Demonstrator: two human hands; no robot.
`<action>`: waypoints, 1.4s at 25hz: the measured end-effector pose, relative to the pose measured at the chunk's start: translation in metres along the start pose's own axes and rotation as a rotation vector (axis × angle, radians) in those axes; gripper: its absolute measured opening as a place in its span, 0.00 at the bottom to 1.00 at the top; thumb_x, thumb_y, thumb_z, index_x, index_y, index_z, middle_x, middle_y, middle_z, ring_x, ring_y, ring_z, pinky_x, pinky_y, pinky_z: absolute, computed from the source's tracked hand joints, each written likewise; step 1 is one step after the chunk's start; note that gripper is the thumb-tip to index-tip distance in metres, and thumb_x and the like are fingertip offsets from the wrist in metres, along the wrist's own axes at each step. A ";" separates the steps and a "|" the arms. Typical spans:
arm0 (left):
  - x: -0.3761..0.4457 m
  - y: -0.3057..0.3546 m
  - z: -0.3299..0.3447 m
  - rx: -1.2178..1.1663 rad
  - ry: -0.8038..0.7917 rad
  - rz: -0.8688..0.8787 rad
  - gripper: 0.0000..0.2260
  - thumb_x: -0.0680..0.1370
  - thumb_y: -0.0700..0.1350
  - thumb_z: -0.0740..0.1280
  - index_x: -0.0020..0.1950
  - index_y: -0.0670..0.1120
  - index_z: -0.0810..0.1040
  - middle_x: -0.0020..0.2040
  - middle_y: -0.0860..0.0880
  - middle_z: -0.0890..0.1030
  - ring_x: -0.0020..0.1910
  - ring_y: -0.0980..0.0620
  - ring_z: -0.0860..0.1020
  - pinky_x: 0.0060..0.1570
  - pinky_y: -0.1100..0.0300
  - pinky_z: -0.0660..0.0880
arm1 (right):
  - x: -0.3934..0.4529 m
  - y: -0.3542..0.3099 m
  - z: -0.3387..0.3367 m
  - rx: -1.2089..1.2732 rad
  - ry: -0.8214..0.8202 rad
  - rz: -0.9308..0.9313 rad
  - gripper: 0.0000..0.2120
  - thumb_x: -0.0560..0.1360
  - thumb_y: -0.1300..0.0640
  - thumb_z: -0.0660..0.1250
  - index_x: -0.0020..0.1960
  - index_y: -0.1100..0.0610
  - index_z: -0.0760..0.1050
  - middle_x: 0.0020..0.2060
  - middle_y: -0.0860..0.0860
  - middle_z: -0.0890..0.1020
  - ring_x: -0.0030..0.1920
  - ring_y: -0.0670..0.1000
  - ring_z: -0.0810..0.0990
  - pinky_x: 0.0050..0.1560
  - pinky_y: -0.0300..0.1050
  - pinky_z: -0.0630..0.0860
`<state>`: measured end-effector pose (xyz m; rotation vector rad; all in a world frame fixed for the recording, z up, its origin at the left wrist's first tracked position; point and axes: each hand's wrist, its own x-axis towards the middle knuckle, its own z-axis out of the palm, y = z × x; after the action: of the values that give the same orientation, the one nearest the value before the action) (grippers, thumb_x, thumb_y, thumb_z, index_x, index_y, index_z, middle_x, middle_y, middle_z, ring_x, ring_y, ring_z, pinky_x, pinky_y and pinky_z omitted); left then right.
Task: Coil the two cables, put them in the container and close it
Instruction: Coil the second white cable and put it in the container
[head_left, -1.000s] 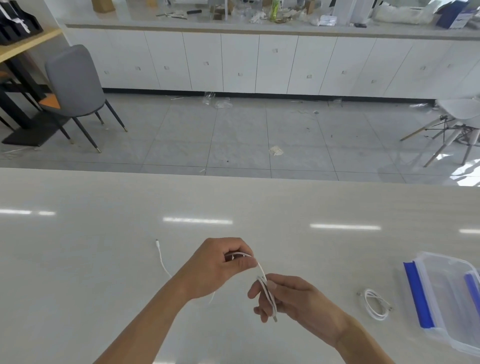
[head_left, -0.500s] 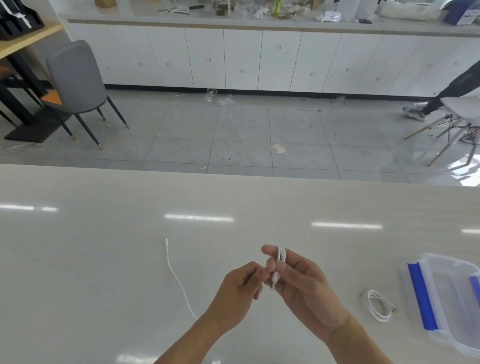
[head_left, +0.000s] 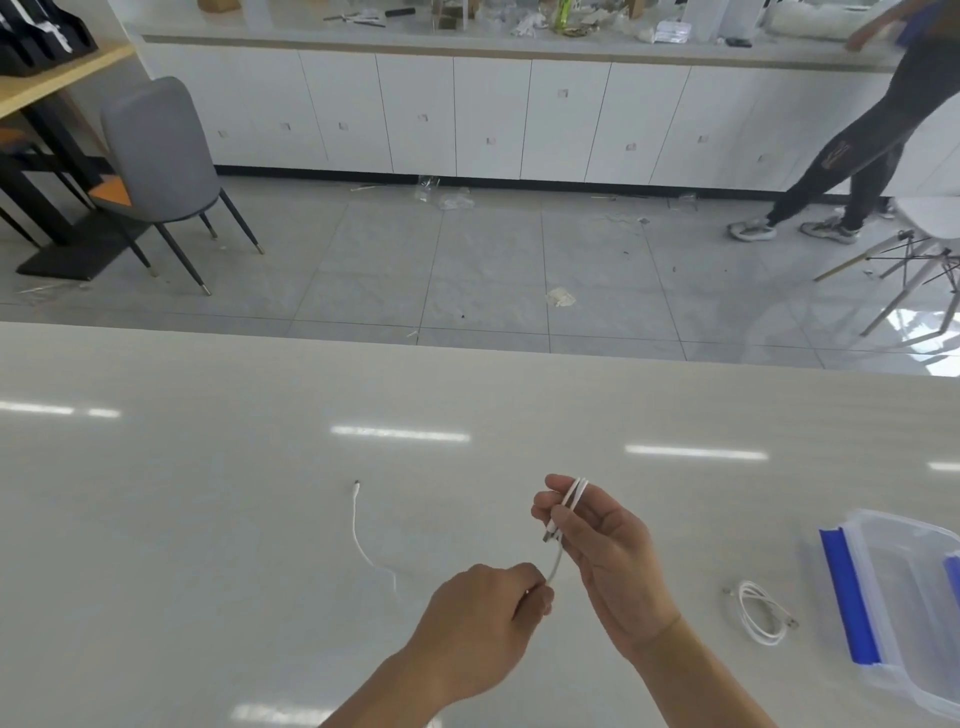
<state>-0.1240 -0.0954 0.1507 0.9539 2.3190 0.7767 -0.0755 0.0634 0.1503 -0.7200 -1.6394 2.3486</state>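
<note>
My right hand (head_left: 602, 556) pinches a few loops of a white cable (head_left: 571, 501) between thumb and fingers, above the table. My left hand (head_left: 483, 629) sits lower and to the left, closed on the same cable's running strand. The free tail (head_left: 358, 530) of this cable trails left across the table, ending in a small plug. A second white cable (head_left: 761, 613) lies coiled on the table to the right. Beside it stands a clear plastic container (head_left: 904, 597) with blue clips, partly cut off by the right edge; I cannot tell whether its lid is on.
The pale table (head_left: 208, 519) ends at a far edge, with tiled floor beyond. A grey chair (head_left: 156, 161) stands far left. A person in dark trousers (head_left: 852, 150) walks by the white cabinets at the far right, near a white chair (head_left: 930, 234).
My left hand has dropped down and left from the loops, pulling along the strand. The right hand holds the loops slightly higher. A person has walked further into view at the far right.
</note>
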 end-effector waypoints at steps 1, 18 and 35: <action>-0.001 0.002 -0.006 0.041 -0.016 0.014 0.12 0.82 0.56 0.57 0.48 0.52 0.76 0.30 0.55 0.74 0.32 0.54 0.72 0.36 0.58 0.69 | -0.001 -0.001 0.001 -0.088 -0.012 -0.011 0.13 0.79 0.70 0.64 0.55 0.58 0.83 0.47 0.56 0.87 0.51 0.53 0.84 0.56 0.48 0.77; 0.016 -0.008 -0.084 -0.413 0.035 0.172 0.07 0.70 0.54 0.78 0.40 0.53 0.84 0.39 0.55 0.78 0.35 0.56 0.72 0.38 0.63 0.70 | -0.017 -0.020 -0.003 -0.143 -0.692 0.333 0.13 0.82 0.57 0.58 0.54 0.61 0.80 0.38 0.51 0.81 0.42 0.54 0.80 0.68 0.61 0.71; 0.033 -0.041 -0.054 -0.605 0.133 -0.024 0.05 0.77 0.49 0.72 0.42 0.53 0.85 0.34 0.55 0.81 0.32 0.59 0.74 0.36 0.68 0.71 | -0.015 -0.009 -0.001 0.050 -0.586 0.311 0.15 0.79 0.62 0.62 0.62 0.68 0.77 0.40 0.56 0.79 0.41 0.55 0.79 0.63 0.56 0.75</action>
<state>-0.1975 -0.1113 0.1537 0.6116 1.9932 1.4541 -0.0629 0.0613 0.1621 -0.2997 -1.7623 3.0243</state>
